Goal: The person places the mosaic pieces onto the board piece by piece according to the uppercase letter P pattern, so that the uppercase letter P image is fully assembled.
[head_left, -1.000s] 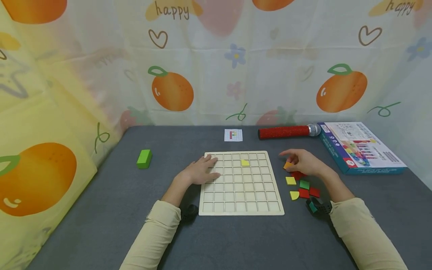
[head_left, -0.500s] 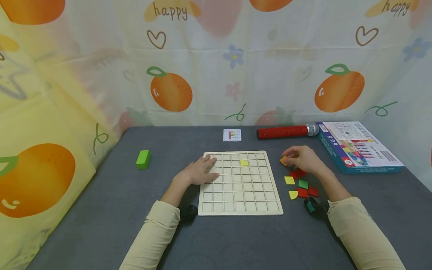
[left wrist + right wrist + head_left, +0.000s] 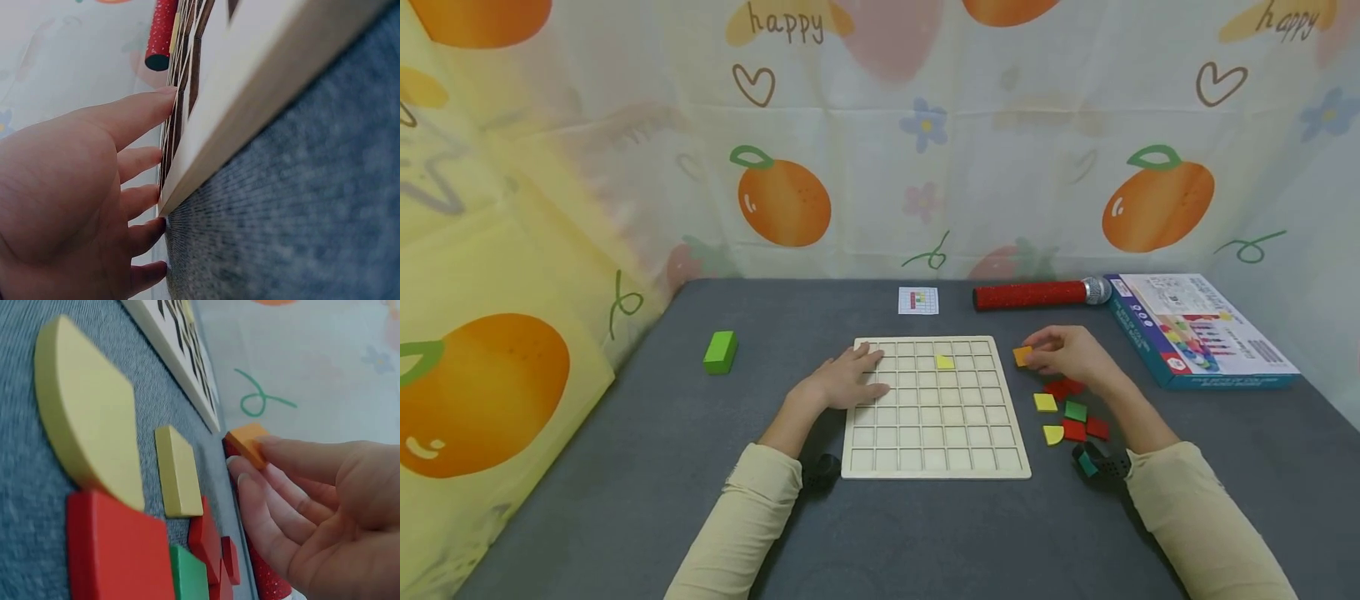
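Orange tile (image 3: 1022, 357) pinched in our right hand (image 3: 1070, 354), just beside gridded wooden board (image 3: 934, 417). Our left hand (image 3: 846, 379), fingers spread, rests on board's left side. Carrying step, we judge; next move calls for squaring tile over board.

The word "happy" (image 3: 787, 22) is printed twice in lowercase letters on the fabric backdrop (image 3: 880, 142), at upper left of centre and upper right. Print on the flat box (image 3: 1206, 329) cannot be read.
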The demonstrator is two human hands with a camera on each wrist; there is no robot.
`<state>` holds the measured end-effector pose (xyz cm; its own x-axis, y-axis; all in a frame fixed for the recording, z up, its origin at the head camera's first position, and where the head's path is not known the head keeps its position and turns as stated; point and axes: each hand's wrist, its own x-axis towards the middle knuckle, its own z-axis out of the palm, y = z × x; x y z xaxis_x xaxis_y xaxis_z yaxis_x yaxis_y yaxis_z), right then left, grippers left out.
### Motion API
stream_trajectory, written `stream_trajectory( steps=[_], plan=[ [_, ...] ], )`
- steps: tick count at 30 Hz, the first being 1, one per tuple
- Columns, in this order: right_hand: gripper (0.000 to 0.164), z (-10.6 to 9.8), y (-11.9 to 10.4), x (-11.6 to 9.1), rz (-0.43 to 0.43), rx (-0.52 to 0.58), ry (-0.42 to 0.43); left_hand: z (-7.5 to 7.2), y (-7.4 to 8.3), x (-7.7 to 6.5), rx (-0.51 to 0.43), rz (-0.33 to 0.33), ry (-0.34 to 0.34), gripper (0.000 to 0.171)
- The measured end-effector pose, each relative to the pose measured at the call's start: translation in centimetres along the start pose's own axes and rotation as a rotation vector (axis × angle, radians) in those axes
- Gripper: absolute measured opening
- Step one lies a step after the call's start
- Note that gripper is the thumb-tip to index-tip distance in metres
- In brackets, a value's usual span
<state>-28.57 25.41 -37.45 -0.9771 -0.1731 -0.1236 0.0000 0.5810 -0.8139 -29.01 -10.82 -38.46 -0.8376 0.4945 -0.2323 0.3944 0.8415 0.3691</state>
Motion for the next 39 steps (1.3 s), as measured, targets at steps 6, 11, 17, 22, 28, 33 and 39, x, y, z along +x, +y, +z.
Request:
stream_trajectory(
  steps=[6, 11, 17, 22, 28, 33, 39],
  plan=[
    [0.04, 0.5, -0.6, -0.3, 0.023, 0.054, -0.03, 0.1, 0.1, 0.1, 0.006, -0.005, -0.003, 0.066],
    [0.041, 1.0, -1.0, -0.1, 0.048, 0.173, -0.083, 0.0, 0.2, 0.1, 0.006, -0.012, -0.002, 0.066],
    [0.04, 2.1, -1.1, 0.6, 0.066, 0.252, -0.123, -0.1, 0.2, -0.1, -0.007, -0.012, -0.007, 0.066],
    [0.039, 2.9, -1.7, 1.1, 0.078, 0.272, -0.135, -0.1, 0.2, -0.1, -0.017, -0.016, -0.01, 0.066],
    [0.039, 3.6, -2.3, 1.8, 0.077, 0.267, -0.149, -0.2, 0.3, -0.2, -0.016, -0.015, -0.008, 0.066],
    [0.039, 4.2, -3.1, 2.3, 0.092, 0.251, -0.15, -0.2, 0.3, -0.3, -0.016, -0.02, -0.007, 0.066],
    [0.038, 4.9, -3.9, 2.9, 0.103, 0.2, -0.127, -0.1, 0.3, -0.4, -0.021, -0.02, -0.002, 0.066]
  ],
)
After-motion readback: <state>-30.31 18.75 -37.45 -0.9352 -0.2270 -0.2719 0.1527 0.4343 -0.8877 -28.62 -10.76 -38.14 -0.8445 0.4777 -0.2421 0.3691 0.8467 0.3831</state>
